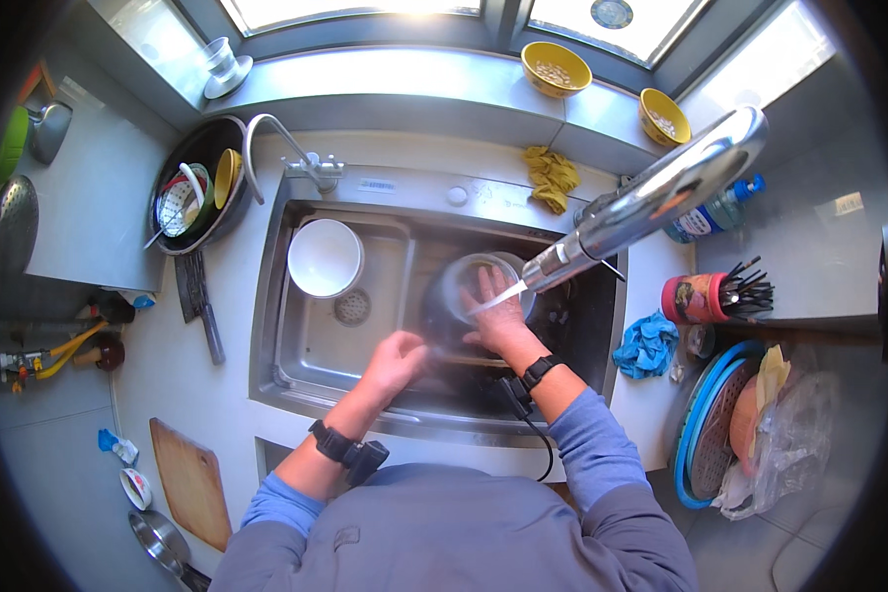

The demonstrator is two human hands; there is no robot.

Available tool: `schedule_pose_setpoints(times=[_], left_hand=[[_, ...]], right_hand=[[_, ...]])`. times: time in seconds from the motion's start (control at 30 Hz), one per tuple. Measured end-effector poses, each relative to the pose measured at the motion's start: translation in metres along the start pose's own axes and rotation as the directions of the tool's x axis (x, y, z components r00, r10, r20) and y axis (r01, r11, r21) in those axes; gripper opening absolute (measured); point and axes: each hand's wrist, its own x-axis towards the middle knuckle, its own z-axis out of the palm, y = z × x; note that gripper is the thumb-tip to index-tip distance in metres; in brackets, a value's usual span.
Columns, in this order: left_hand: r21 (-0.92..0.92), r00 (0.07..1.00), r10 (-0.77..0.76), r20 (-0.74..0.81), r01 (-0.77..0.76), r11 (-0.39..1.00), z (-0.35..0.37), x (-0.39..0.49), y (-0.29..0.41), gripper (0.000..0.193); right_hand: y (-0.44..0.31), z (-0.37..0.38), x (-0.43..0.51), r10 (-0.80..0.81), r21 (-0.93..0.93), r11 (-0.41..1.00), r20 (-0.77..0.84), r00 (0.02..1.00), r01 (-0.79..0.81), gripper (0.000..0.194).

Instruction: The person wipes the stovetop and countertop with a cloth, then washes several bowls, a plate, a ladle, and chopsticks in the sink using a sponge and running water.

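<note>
Water runs from the chrome faucet [562, 259] onto my right hand [499, 311], whose spread fingers reach into a round, pale bowl [462, 277] in the right part of the steel sink [292, 370]. Below and around that bowl is a dark round shape, blurred, perhaps a pan. My left hand [396, 362] is at the near side of the sink, left of the bowl, with its fingers curled; whether it touches the dark vessel's edge I cannot tell. In the left basin a white bowl [325, 255] sits beside the drain [352, 307].
Left of the sink are a large dark pan [226, 137] of dishes, a cleaver [192, 292] and a wooden cutting board [189, 473]. On the right stand a blue cloth [645, 344], a red chopstick holder [692, 297] and a soap bottle [703, 222]. A yellow cloth [551, 177] lies behind.
</note>
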Motion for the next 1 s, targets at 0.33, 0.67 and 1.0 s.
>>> schedule_pose_setpoints(times=[0.33, 0.67, 1.0], left_hand=[[-0.043, 0.999, -0.007, -0.051, 0.005, 0.999, -0.007, -0.014, -0.017, 0.025], [-0.074, 0.999, 0.001, -0.052, -0.005, 0.997, -0.005, -0.014, -0.016, 0.025], [0.597, 0.942, 0.329, 0.069, -0.303, 0.742, 0.036, 0.064, -0.014, 0.021]], right_hand=[[0.017, 0.041, 0.025, -0.081, 0.218, 0.975, 0.134, 0.988, 0.051, 0.036], [0.017, 0.040, 0.018, -0.203, 0.116, 0.976, 0.189, 0.961, 0.184, 0.026], [0.028, 0.068, -0.025, -0.264, -0.026, 0.965, -0.114, 0.958, 0.262, 0.016]])
